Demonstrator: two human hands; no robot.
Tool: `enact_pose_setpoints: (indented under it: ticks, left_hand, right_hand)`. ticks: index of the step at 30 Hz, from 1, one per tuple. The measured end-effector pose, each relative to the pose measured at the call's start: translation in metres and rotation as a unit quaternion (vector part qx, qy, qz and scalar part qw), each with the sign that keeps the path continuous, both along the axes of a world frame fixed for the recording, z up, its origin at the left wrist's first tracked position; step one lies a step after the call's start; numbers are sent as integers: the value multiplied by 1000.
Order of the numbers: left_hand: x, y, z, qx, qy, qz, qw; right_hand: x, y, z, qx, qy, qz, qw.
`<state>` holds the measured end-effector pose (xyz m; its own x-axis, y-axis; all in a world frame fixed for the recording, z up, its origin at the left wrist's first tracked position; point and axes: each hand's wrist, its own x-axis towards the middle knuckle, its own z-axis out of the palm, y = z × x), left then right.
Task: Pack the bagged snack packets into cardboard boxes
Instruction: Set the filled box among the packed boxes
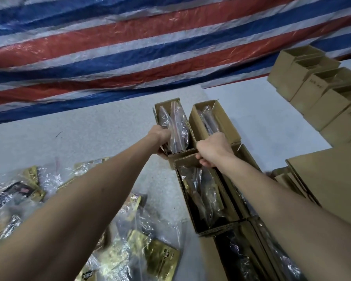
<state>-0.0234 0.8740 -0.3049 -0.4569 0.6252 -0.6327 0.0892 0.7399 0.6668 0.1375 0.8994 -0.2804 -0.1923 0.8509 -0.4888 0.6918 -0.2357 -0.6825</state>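
Grips of left hand (160, 138) and right hand (213, 151) close round the filled box (166, 105), apparently squaring it beside the neighbouring box (224, 120).

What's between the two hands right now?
Head view: the near end of an open cardboard box, with a clear bag of snack packets standing in it. The left hand grips its left side, the right hand its right.

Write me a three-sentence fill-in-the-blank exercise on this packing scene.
1. The left hand and right hand grip the far box, made of ___.
2. Loose bagged packets lie to the ___ of the packed boxes.
3. The tarp has red, white and ___ stripes.
Missing: cardboard; left; blue.
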Motion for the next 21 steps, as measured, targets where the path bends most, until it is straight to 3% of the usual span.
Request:
enact_pose_setpoints:
  ticks: [8,21]
  left_hand:
    - [-2,-1,-4,-9,-1,-17,1000]
    - [28,0,7,-22,-11,-54,998]
  right_hand:
    - [5,1,-9,68,-43,7,997]
    - [6,1,-7,44,-24,4,999]
